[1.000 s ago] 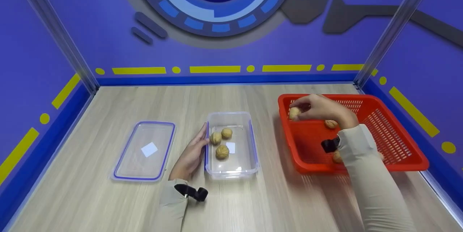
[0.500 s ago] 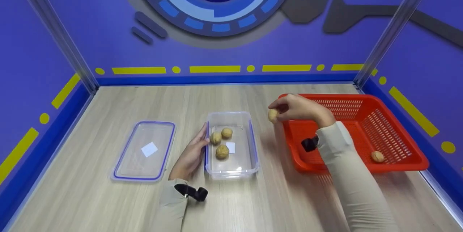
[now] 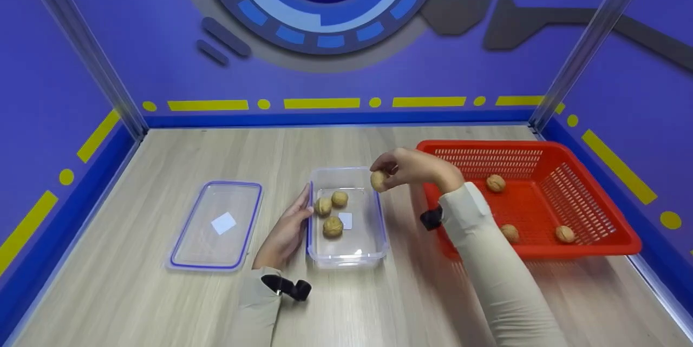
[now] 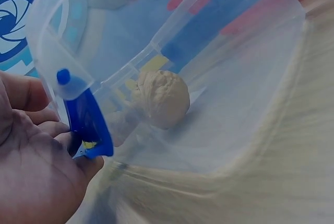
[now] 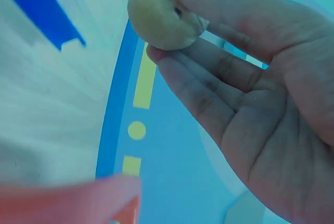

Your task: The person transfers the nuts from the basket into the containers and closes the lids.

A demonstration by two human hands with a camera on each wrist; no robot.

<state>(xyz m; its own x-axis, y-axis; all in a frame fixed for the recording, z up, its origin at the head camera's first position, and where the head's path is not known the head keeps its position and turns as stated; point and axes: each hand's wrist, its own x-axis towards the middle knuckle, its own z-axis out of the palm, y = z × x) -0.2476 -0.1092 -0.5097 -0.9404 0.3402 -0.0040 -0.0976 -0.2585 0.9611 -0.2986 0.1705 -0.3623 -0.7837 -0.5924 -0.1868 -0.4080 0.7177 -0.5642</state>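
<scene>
My right hand pinches a walnut between thumb and fingertips, above the right rim of a clear plastic food container. In the right wrist view the pale walnut shows at the fingertips. My left hand holds the container's left side, thumb at the rim; the left wrist view shows its fingers around a blue side latch. Inside the container lie three walnuts. A red plastic basket at the right has three more walnuts on its floor.
Left of the container a clear lid with a blue seal and a white label lies flat on the wooden table. Blue printed panels wall in the back and sides.
My right hand has carried the walnut left, out of the red basket and over to the container's right rim. The left hand and the container stay put.
</scene>
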